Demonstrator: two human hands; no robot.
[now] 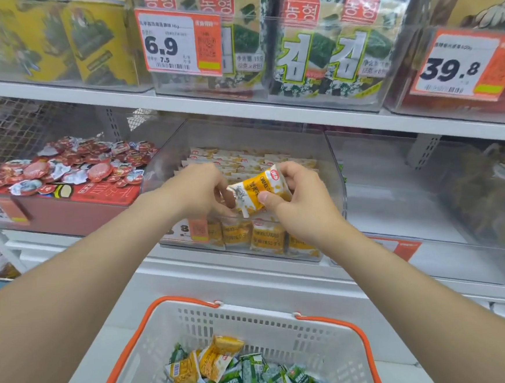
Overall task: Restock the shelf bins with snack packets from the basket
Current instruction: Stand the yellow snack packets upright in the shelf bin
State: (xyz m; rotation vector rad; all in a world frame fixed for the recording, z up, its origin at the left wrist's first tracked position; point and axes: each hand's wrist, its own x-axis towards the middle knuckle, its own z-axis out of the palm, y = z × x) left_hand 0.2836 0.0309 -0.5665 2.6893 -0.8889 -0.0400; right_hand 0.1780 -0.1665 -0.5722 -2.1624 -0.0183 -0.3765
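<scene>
Here, the left hand (203, 192) and right hand (302, 201) are holding one yellow packet (260, 190) at the clear bin's (330, 155) open top.
Nearest, the white basket (255, 321) is sitting low, with green and yellow loose packets (229, 371) lying inside. Above it, the right hand is pinching the yellow packet between thumb and curled fingers. The left hand is curling round the other end, seemingly gripping it, though its fingertips are hidden. Behind them, the bin is carrying rows of matching packets.

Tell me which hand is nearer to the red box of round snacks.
Left. The left hand is just right of the red box; the right hand is farther right, beyond the yellow packet that both hands hold.
</scene>
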